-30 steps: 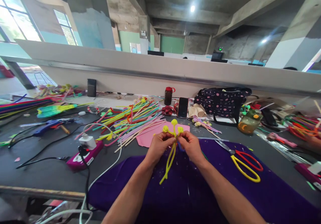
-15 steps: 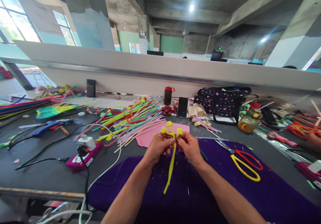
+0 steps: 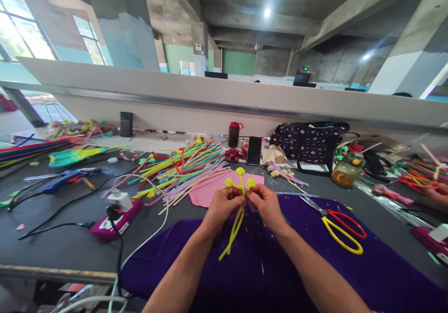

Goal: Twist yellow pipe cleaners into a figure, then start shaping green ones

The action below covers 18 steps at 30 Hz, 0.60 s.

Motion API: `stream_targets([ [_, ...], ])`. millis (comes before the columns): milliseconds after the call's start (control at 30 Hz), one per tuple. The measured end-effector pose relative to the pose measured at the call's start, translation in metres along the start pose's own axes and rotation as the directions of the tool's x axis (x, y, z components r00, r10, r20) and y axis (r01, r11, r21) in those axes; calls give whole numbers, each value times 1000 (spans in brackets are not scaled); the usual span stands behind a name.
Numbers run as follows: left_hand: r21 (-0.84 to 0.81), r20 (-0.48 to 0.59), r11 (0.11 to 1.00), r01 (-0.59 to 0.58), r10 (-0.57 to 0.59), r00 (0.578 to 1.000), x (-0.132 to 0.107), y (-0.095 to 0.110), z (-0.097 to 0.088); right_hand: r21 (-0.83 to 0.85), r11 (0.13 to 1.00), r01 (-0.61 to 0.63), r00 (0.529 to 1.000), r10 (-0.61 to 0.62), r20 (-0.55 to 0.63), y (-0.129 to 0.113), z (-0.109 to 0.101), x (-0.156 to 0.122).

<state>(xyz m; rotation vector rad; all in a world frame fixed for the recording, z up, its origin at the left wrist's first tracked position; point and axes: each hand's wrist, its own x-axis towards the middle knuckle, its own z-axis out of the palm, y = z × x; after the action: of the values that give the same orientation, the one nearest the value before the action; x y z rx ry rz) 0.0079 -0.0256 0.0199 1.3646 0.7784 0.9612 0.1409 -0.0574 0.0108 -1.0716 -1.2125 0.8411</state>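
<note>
Between my hands, over a dark purple cloth, is a bunch of yellow pipe cleaners. Three balled yellow ends stand up above my fingers, and the loose tails hang below, slightly apart. My left hand pinches the stems from the left, its fingers closed. From the right, my right hand closes thumb and fingers on the same stems, just under the right ball. The exact spot where the stems meet is partly hidden by my fingertips. Scissors with red and yellow handles lie on the cloth to the right.
Many coloured pipe cleaners lie behind my hands, near pink paper. At left are a glue gun and a purple power strip with cables. A phone, bottle and bag stand behind. Another person's hand is at far right.
The hanging yellow tails have swung a little left and spread into separate strands. The middle ball now stands slightly higher and further right. Both hands keep their pinch in nearly the same place.
</note>
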Motion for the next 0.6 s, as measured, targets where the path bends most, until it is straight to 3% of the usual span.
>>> stream_targets([
  [367,-59,-23,998,-20,19,1000,2,-3,-1,41,999,-4,1000,3,22,3,1,0],
  [600,-129,-70,991,-38,29,997,2,-8,0,51,999,-12,999,14,-36,7,4,-1],
])
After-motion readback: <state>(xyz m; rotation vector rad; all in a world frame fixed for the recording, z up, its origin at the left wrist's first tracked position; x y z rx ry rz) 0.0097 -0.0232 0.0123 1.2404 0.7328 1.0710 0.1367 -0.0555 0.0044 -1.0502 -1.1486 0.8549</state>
